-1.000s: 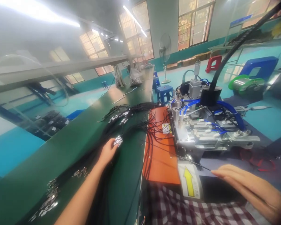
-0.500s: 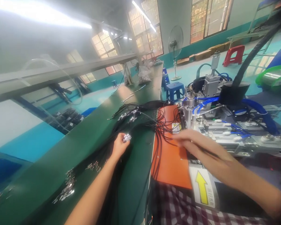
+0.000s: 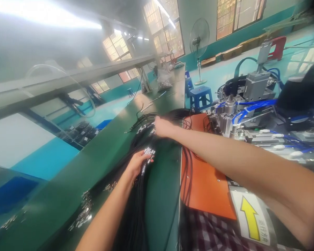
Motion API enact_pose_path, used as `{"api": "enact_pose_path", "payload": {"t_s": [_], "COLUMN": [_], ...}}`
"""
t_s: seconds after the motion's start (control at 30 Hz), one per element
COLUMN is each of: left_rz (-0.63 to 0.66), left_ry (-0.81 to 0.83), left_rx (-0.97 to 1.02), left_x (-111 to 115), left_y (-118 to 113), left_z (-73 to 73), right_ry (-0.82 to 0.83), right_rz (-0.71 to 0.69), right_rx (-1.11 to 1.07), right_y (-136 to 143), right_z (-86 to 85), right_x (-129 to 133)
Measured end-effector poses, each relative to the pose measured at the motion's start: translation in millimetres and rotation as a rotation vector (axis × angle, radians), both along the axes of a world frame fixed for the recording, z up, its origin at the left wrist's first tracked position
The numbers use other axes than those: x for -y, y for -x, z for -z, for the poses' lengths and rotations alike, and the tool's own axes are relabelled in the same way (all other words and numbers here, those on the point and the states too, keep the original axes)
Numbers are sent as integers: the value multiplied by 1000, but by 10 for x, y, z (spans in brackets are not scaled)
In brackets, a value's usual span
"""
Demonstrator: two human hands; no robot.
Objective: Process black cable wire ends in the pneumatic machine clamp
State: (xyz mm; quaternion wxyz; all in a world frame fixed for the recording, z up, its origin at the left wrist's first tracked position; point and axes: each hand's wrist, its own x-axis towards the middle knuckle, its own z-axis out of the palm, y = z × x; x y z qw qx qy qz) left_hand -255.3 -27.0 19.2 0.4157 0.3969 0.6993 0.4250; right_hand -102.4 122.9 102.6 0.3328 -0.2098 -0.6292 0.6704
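In the head view, the person's left hand is closed around a bundle of thin black cables, which it pinches between thumb and fingers just behind the silver ends. These ends come out at the far right side of the hand, and the black lengths hang below it toward the near side, over the green table.

The right hand is reached across from the right, and it is a little farther away than the left one. Its fingers are drawn together, not spread, and they are just beside the far cables, whose silver ends lie at its left. The fingertips are blurred, so I cannot tell if they pinch a cable. The two hands are near each other but apart, and the bundle is between them, on the near side of the right hand.

Another heap of silver ends lies on the table, to the near left of the left hand. The right forearm passes above an orange plate, on which a few black cables are lying. To the right of the plate stands a machine with blue tubes.
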Motion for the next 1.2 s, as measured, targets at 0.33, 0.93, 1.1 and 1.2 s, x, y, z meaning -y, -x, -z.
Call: {"api": "enact_pose_path", "payload": {"t_s": [0.33,0.93,1.1,1.2], "left_rz": [-42,92,269,366], "left_ry": [-9,-5,-11,-93], "left_rx": [67,-394,-471,-574], "left_x": [8,-125,-145,188], "left_y": [-9,-505,-687,-710], "left_z": [44,-55,-302,-526], "right_ry": [507,243,338,490], "right_rz": [10,-83,-109,-108], "right_rx": [248,269,280,182], "right_y": [252,-452,-450,-521], "right_z": [827,852,902,812], "right_x": [517,1385,1257,983]}}
